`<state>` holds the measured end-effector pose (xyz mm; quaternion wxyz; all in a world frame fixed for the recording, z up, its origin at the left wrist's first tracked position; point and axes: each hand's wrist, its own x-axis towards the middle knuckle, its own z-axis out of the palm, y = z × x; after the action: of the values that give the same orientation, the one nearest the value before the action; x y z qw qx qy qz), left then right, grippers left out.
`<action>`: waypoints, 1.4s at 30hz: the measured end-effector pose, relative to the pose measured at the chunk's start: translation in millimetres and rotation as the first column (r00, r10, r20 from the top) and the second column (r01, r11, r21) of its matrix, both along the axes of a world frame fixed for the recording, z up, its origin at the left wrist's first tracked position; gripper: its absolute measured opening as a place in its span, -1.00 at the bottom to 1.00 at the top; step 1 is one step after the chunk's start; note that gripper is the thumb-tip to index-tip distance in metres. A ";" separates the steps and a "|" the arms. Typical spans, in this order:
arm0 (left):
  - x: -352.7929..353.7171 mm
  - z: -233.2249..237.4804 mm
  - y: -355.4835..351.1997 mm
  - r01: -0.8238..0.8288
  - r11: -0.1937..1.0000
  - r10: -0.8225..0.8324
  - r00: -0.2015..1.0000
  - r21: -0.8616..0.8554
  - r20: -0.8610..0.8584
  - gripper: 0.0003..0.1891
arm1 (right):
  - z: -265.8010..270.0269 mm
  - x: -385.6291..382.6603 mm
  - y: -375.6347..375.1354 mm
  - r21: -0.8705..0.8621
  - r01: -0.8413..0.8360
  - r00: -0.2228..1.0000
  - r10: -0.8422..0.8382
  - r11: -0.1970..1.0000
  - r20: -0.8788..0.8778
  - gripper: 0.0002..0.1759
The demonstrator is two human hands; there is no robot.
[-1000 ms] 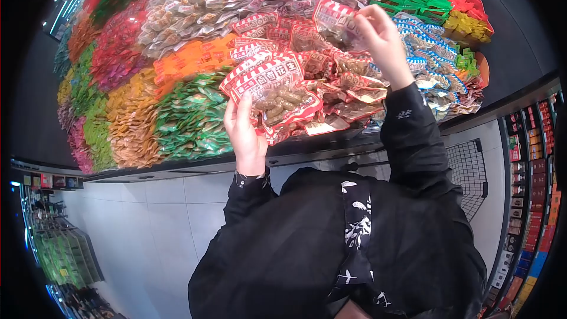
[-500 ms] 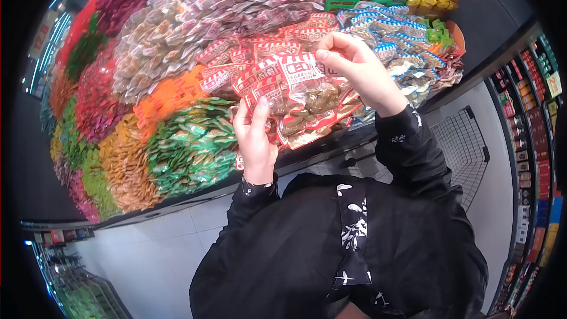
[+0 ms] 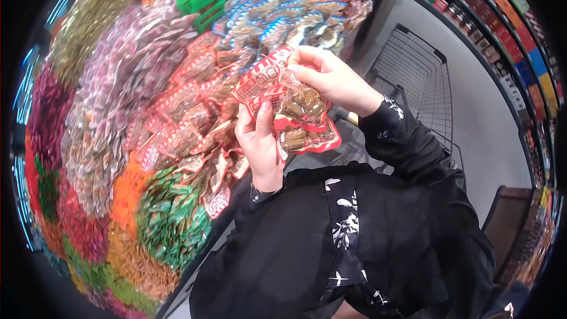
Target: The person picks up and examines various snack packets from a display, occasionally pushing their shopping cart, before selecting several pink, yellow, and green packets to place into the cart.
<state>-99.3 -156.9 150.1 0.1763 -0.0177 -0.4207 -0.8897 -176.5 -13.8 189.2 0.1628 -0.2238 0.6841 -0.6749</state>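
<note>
Well, the left hand (image 3: 261, 140) and right hand (image 3: 338, 81) pinch red bags (image 3: 303, 105); they look light, soft, maybe slippery, best held by edges

No wording can be read for certain. The held bag (image 3: 258, 81) bears boxed Chinese characters beneath red-and-white stripes, too blurred to make out. The red-striped bags (image 3: 179, 97) on the desk (image 3: 385, 3) carry similar print, and one packet (image 3: 219, 202) at its near edge shows blocky characters, likewise illegible.
</note>
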 end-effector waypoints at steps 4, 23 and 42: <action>-6.9 1.2 39.7 0.163 0.986 -0.162 0.987 -0.021 0.018 -0.75 | -2.6 10.9 47.8 -0.034 0.153 0.983 -0.156 0.988 -0.098 -0.87; -91.0 -7.5 335.4 0.731 0.540 -0.744 0.646 -0.417 0.170 -0.76 | -37.8 26.5 378.2 -0.146 0.593 0.752 -0.609 0.792 -0.253 -0.91; -141.3 -207.8 383.9 0.961 0.180 -0.507 0.274 -0.210 0.817 -0.75 | -264.9 -31.7 488.9 0.443 0.876 0.412 -0.768 0.188 -0.489 -0.85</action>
<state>-240.6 227.0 -57.7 -0.4731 -0.0268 -0.6733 -0.5676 -208.2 475.1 -75.6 -0.2138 0.1984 0.8895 -0.3518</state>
